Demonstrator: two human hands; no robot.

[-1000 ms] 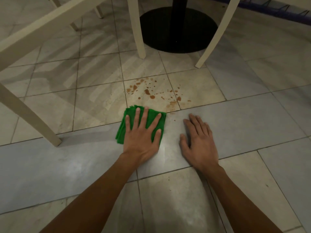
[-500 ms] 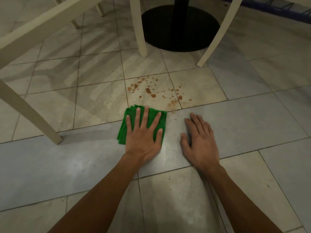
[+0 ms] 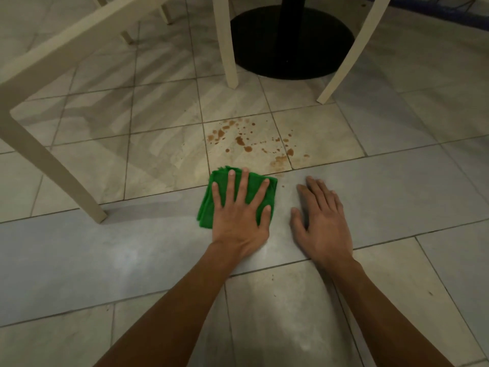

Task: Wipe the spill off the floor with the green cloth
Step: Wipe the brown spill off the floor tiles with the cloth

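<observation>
I see the green cloth on the floor, just on the near side of the spill. Left hand presses it flat, fingers spread and straight, gripping nothing. Right hand lies flat on bare floor, also near side of the spill, fingers straight.

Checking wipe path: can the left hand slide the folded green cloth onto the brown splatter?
Probably yes: left hand presses the folded green cloth; brown splatter lies beyond it on bare tile, nothing between.
</observation>
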